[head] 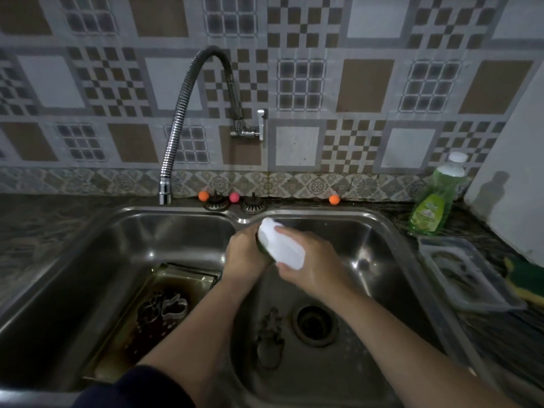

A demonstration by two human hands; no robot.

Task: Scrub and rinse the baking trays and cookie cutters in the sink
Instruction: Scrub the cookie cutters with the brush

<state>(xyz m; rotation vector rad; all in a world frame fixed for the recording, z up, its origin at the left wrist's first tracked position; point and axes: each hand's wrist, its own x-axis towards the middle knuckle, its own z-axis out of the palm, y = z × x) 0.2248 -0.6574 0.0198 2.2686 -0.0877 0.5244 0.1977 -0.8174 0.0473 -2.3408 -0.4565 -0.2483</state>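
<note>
A dirty baking tray [176, 278] lies in the left sink basin with brownish water and cookie cutters [173, 309] in it. Another dark cookie cutter [269, 338] rests on the floor of the right basin beside the drain [315, 323]. Over the divider between the basins, my right hand [309, 260] grips a white plastic bottle [279, 245] tipped toward my left hand [244, 254]. My left hand is closed around a dark green object, mostly hidden, that looks like a sponge [262, 245].
A flexible metal faucet [176, 122] ends above the left basin's back edge; no water runs. On the right counter stand a green dish-soap bottle [435, 198], a clear plastic container [462, 275] and a yellow-green sponge [527, 281]. Two sink strainers [232, 204] and small coloured balls sit behind the sink.
</note>
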